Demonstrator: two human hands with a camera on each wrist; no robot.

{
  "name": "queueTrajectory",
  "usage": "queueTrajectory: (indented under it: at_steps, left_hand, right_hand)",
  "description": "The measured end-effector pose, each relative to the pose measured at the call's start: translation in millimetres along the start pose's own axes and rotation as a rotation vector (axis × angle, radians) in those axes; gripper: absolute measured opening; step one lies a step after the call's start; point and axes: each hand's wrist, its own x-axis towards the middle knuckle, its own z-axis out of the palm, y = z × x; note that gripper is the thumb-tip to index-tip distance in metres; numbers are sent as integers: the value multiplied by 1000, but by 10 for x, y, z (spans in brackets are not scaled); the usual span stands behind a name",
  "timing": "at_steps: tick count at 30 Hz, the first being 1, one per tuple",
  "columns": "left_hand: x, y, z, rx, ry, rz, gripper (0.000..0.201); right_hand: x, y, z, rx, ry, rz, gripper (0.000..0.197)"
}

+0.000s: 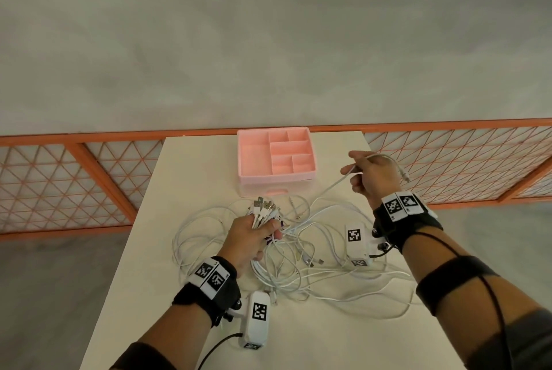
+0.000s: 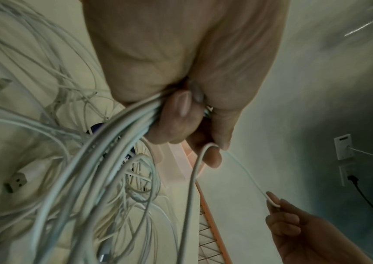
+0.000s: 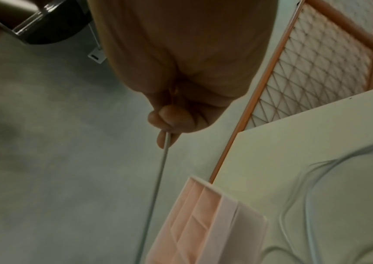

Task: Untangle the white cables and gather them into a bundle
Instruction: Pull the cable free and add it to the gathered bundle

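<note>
A tangle of white cables point(image 1: 301, 262) lies in loops across the middle of the white table point(image 1: 328, 339). My left hand point(image 1: 254, 235) grips a bunch of cable ends point(image 1: 264, 210), plugs sticking up out of the fist; in the left wrist view the strands point(image 2: 118, 135) run out under the curled fingers. My right hand point(image 1: 370, 172) is raised over the table's right side and pinches a single white cable point(image 1: 337, 183) pulled taut from the pile, its free end point(image 1: 401, 171) looping behind the hand. The right wrist view has that cable point(image 3: 158, 178) running straight down from the closed fingers.
A pink compartment tray point(image 1: 276, 156) sits on a pale drawer box at the table's far edge. Orange lattice fence panels point(image 1: 89, 178) stand behind and beside the table. A loose USB plug point(image 2: 15, 182) lies on the table near my left hand.
</note>
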Motion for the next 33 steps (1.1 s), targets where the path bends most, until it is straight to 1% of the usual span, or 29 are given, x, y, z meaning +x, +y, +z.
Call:
queueTrajectory:
  at_steps: [3,6,9,10,11,12,13,14,15,16,18,19,20,21,22,23,24,25,26,27,28,29,30,31,32,33]
  left_hand:
    - [-5,-19,11,0,-21,-25,17]
    - [8,-51,-5,-5,24,-41,18]
    - [22,-35,-25,-57,97,-60,26]
    - [22,-7,-28,-97,116,-63,28]
    - [18,31,-29,-138,130,-62,30]
    - [11,71,-32,-174,138,-58,31]
    - [2,114,-31,-208,142,-54,32]
    - [-1,151,-28,-238,141,-47,33]
    - [-6,187,-23,-267,136,-39,34]
    - [-10,226,-8,-294,127,-29,34]
    - [-17,314,37,-330,100,-1,35]
    - [-24,366,69,-336,82,15,35]
    - [-31,422,107,-339,62,30,35]
    - [-39,477,147,-342,43,42,35]
    - [-44,530,186,-346,28,55,35]
    - [-53,583,221,-348,16,66,35]
    - [-60,629,247,-348,10,79,35]
    - [-70,674,272,-350,6,94,36]
    - [-78,713,296,-354,4,111,35]
    - [-87,748,317,-363,4,129,35]
    - [-92,780,333,-376,9,147,34]
    - [-101,812,336,-394,16,162,33]
    - [-105,848,325,-417,23,171,33]
    - [-110,884,293,-439,26,178,33]
    - [-111,917,247,-457,30,187,34]
    - [-114,950,187,-473,38,198,34]
  right_hand:
    - [119,135,-207,-84,67,27,20]
    - [171,277,-433,-242,116,52,17]
    - [252,446,-727,-330,209,190,18]
    - [252,477,-829,-459,201,230,22]
    - [244,558,-961,-613,193,297,31]
    - [206,642,-1094,-759,177,363,43]
    - [119,709,-1217,-951,144,383,57]
    - [40,778,-1316,-1067,150,406,65]
    - [21,901,-1395,-1093,158,407,66]
    - [9,969,-1391,-991,181,433,64]
    - [-2,949,-1273,-808,258,404,57]
    - [59,972,-1209,-758,270,397,61]
    - [76,900,-1058,-737,319,398,72]
    - [62,847,-896,-754,323,392,84]
    - [5,740,-691,-812,295,312,90]
    - [-107,611,-465,-879,244,209,93]
    - [-233,489,-259,-861,183,95,94]
    - [-357,350,-55,-781,91,6,94]
    - [-495,233,142,-665,-58,-61,92]
    - [-615,189,302,-547,-275,-102,87]
    - [-757,152,454,-476,-516,-119,77]
    - [-880,169,584,-448,-725,-138,61]
    - [-970,245,692,-477,-855,-169,43]
    - [-1040,330,768,-526,-902,-206,25]
    - [-1083,404,813,-570,-889,-243,18]
    - [-1069,495,814,-614,-847,-287,23]
